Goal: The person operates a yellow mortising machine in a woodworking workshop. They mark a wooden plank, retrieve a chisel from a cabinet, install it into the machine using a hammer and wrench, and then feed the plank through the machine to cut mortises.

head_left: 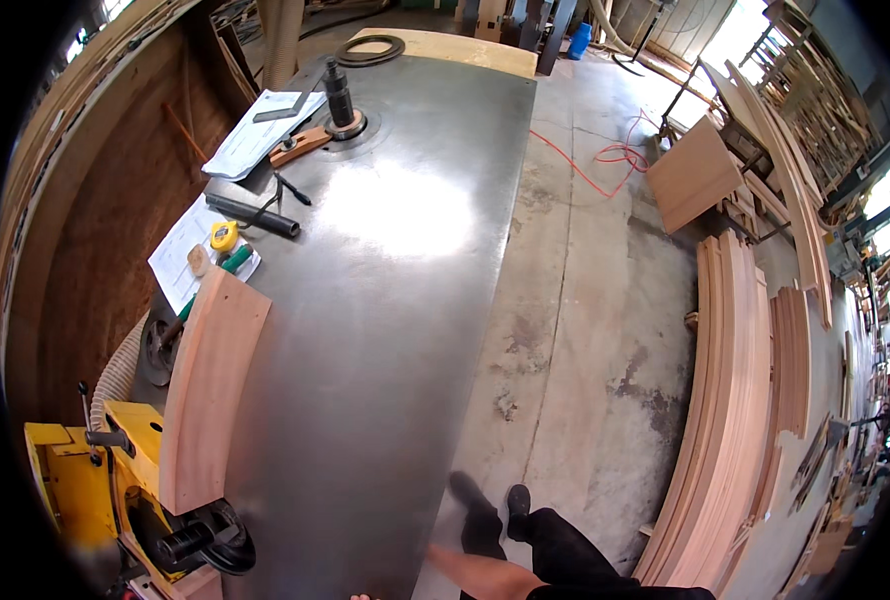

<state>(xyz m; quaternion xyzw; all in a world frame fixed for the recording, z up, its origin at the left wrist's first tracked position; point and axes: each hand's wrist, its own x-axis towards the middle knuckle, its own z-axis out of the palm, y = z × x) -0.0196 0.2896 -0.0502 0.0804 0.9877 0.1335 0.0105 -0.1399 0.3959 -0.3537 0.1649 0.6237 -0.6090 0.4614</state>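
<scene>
Part of my bare forearm (485, 575) crosses the near right edge of the grey metal machine table (395, 340). At the lower edge a few fingertips (363, 597) show over the table; which hand they belong to is unclear, and the rest of both hands is out of the picture. Left of them, a curved wooden board (217, 390) stands on edge along the table's left side. Its near end meets a yellow power feeder (130, 440) with a black wheel (227, 535). Farther off, a dark spindle (339, 95) rises from the tabletop.
Beside the board lie a yellow tape measure (224, 236), a small block (199, 261), a green-handled tool (236, 258), a dark tube (253, 215) and papers (170, 275). Stacked wooden strips (730, 400) line the right side. A red cord (620, 155) trails over the concrete floor (565, 350).
</scene>
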